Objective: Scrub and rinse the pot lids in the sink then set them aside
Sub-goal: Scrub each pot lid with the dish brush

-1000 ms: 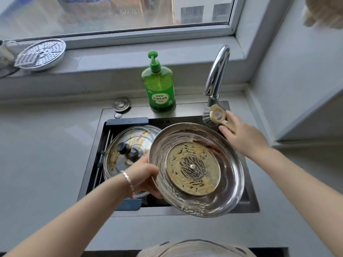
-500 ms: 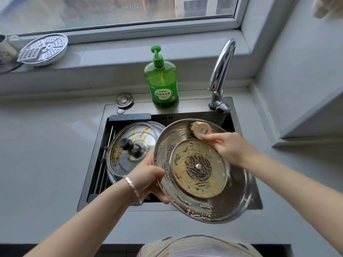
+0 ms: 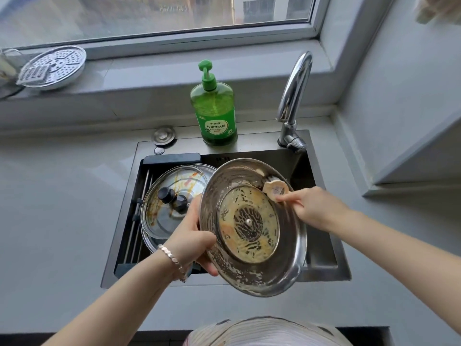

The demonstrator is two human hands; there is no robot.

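My left hand point(image 3: 193, 236) grips the left rim of a large steel pot lid point(image 3: 254, 270), held tilted above the sink with its soapy, yellow-stained underside facing me. My right hand point(image 3: 313, 208) holds a round wooden dish brush point(image 3: 275, 189) and presses it against the upper right of the lid's inside. Two more lids lie stacked in the sink: a glass lid point(image 3: 172, 196) with dark knobs and brown sauce streaks on top, a steel rim showing beneath it.
The dark steel sink point(image 3: 321, 265) has a drying rack point(image 3: 139, 221) along its left side. A green dish soap bottle point(image 3: 214, 113) and a chrome tap point(image 3: 293, 96) stand behind it. A perforated steamer plate point(image 3: 53, 67) rests on the windowsill. Grey counter surrounds the sink.
My right hand brought the brush from beside the tap onto the lid's upper edge, then slid it right along the inside. The lid stays in my left hand.
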